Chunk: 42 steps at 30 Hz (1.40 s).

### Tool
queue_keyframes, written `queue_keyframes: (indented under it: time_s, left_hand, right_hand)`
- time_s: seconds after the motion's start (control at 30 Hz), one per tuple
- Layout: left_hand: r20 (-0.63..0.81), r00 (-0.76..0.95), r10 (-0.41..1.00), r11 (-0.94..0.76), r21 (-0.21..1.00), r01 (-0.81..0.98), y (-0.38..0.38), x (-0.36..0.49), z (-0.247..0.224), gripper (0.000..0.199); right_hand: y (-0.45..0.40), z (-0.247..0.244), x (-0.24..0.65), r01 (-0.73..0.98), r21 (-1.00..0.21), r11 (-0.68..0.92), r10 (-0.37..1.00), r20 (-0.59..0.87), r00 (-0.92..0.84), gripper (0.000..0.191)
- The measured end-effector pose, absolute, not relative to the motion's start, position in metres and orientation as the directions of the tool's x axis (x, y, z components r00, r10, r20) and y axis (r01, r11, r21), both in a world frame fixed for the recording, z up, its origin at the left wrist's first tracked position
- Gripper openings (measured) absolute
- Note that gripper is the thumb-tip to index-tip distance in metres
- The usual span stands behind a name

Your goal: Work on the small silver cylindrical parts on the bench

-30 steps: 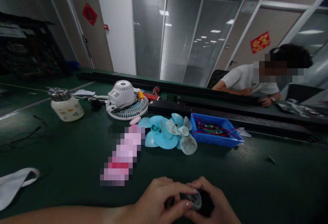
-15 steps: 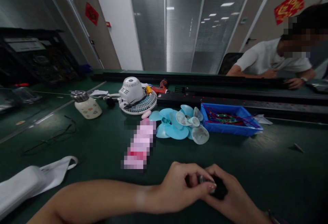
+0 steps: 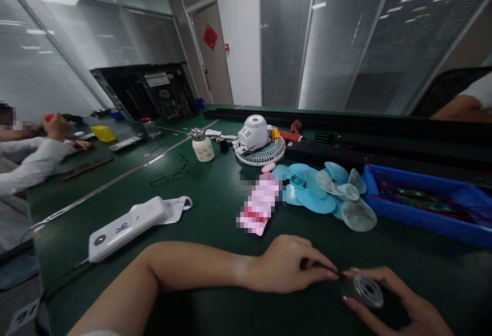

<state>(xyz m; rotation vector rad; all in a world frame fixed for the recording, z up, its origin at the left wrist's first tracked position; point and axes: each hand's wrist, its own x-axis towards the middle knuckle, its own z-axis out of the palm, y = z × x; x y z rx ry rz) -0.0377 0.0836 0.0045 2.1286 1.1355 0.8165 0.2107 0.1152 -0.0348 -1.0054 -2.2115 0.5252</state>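
My right hand (image 3: 407, 300) grips a round metal part (image 3: 369, 291) between thumb and fingers. The part has a ring-shaped, shiny face with a dark centre, and its lower body is dark and hard to make out. Just left of it, my left hand (image 3: 290, 267) has thumb and forefinger pinched together by a small dark bit at the fingertips, too small to name. Both hands are over the green table (image 3: 215, 213), fingertips close together. Beyond them lie light-blue and clear fan blades (image 3: 315, 192) and a pink, blurred-out object (image 3: 261, 205).
A blue bin (image 3: 423, 218) of wires stands right. Behind the blades are a white fan (image 3: 255, 139), a red power tool (image 3: 292, 133) and a cream bottle (image 3: 203, 146). A white device (image 3: 126, 228) lies left. Another person's arm (image 3: 34, 159) is at far left.
The view has swung left. My hands, earlier together around the part, have separated slightly; the round face of the part now shows in my right hand.
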Motion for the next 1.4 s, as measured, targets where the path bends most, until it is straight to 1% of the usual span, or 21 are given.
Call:
queue_keyframes:
  time_s: [0.17,0.3,0.47,0.7,0.83,0.93,1.0,1.03,1.1,1.17,1.23,1.3,1.4]
  left_hand:
    - [0.245,0.497,0.832,-0.530,0.612,0.587,0.085,-0.040,0.004,0.025]
    - [0.241,0.509,0.826,-0.546,0.562,0.621,0.087,-0.041,0.000,0.024]
    - [0.242,0.529,0.813,-0.566,0.537,0.625,0.088,-0.040,-0.002,0.027]
    - [0.203,0.523,0.828,-0.543,0.525,0.656,0.086,-0.038,0.003,0.031]
    - [0.198,0.517,0.833,-0.536,0.520,0.664,0.086,-0.038,0.002,0.030]
    - [0.200,0.518,0.831,-0.536,0.532,0.655,0.085,-0.040,0.002,0.033]
    - [0.198,0.517,0.833,-0.531,0.553,0.643,0.085,-0.041,0.003,0.038]
    - [0.197,0.514,0.835,-0.525,0.568,0.634,0.085,-0.042,0.003,0.039]
    - [0.188,0.500,0.845,-0.501,0.604,0.620,0.085,-0.043,0.004,0.040]
    - [0.181,0.487,0.855,-0.480,0.631,0.609,0.085,-0.043,0.004,0.038]
    - [0.175,0.477,0.861,-0.467,0.644,0.607,0.085,-0.042,0.003,0.036]
    - [0.171,0.470,0.866,-0.459,0.646,0.610,0.084,-0.040,0.003,0.034]
    - [0.191,0.425,0.885,-0.435,0.667,0.606,0.082,-0.041,0.010,0.029]
  right_hand:
    - [0.106,-0.008,0.201,0.516,-0.632,0.578,0.796,0.298,-0.526,0.026]
    - [0.102,0.000,0.200,0.506,-0.666,0.547,0.803,0.248,-0.542,0.028]
    - [0.102,0.002,0.202,0.495,-0.693,0.525,0.809,0.226,-0.542,0.032]
    - [0.100,0.006,0.203,0.516,-0.682,0.517,0.808,0.192,-0.556,0.029]
    - [0.100,0.008,0.203,0.549,-0.666,0.505,0.830,0.203,-0.519,0.025]
    - [0.103,0.013,0.216,0.566,-0.673,0.476,0.852,0.194,-0.486,0.027]
    - [0.105,0.017,0.237,0.614,-0.673,0.413,0.896,0.180,-0.405,0.029]
    - [0.106,0.018,0.252,0.655,-0.664,0.360,0.927,0.179,-0.329,0.030]
    - [0.108,0.020,0.287,0.750,-0.625,0.217,0.973,0.202,-0.113,0.031]
    - [0.109,0.019,0.322,0.812,-0.579,0.068,0.958,0.265,0.109,0.033]
    - [0.109,0.017,0.351,0.831,-0.554,-0.061,0.915,0.302,0.268,0.034]
    - [0.109,0.013,0.370,0.821,-0.547,-0.163,0.891,0.276,0.361,0.037]
    - [0.112,0.007,0.380,0.796,-0.549,-0.255,0.885,0.199,0.421,0.043]
